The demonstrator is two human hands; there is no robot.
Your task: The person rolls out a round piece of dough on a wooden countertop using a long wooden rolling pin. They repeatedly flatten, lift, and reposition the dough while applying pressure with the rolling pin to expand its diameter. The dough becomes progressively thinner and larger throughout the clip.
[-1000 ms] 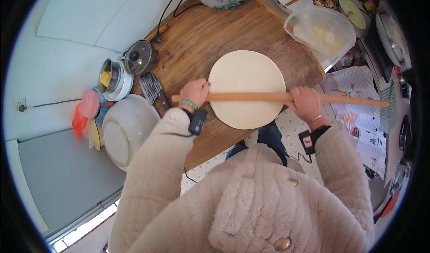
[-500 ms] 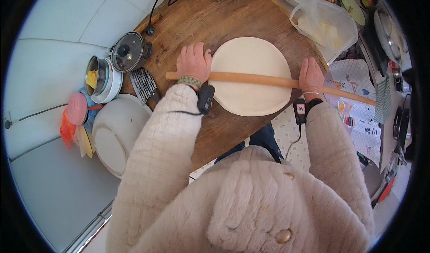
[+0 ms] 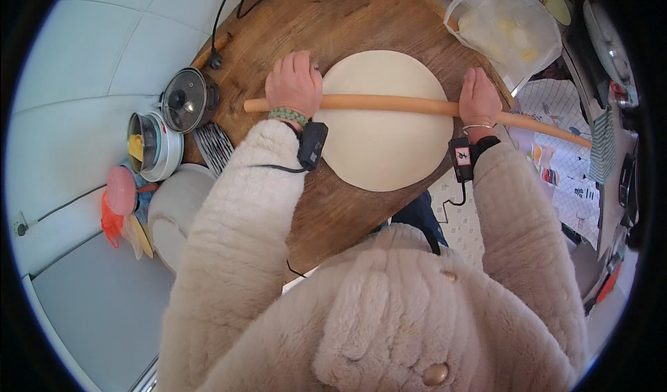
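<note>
A large round sheet of pale dough (image 3: 382, 149) lies flat on the wooden table, its near edge close to the table's front edge. Across its far half runs a long wooden rolling pin (image 3: 389, 103), with both ends reaching past the dough. My left hand (image 3: 294, 85) is over the pin at the dough's left edge, fingers bent forward over the wood. At the right edge, my right hand (image 3: 481, 100) bears on the pin, its fingers close together and pointing away from me. The palms hide the pin beneath them.
Left of the table's work area stand a glass-lidded pot (image 3: 189, 100), stacked bowls (image 3: 163, 145) and a large pale basin (image 3: 170, 211). A striped cleaver-like blade (image 3: 214, 147) lies by my left sleeve. At the far right sits a translucent plastic bag (image 3: 511, 34). A power cord (image 3: 217, 38) hangs at the back left.
The rolling pin has shifted away from me, nearer the dough's far edge, and both hands have moved with it. My view has shifted slightly.
</note>
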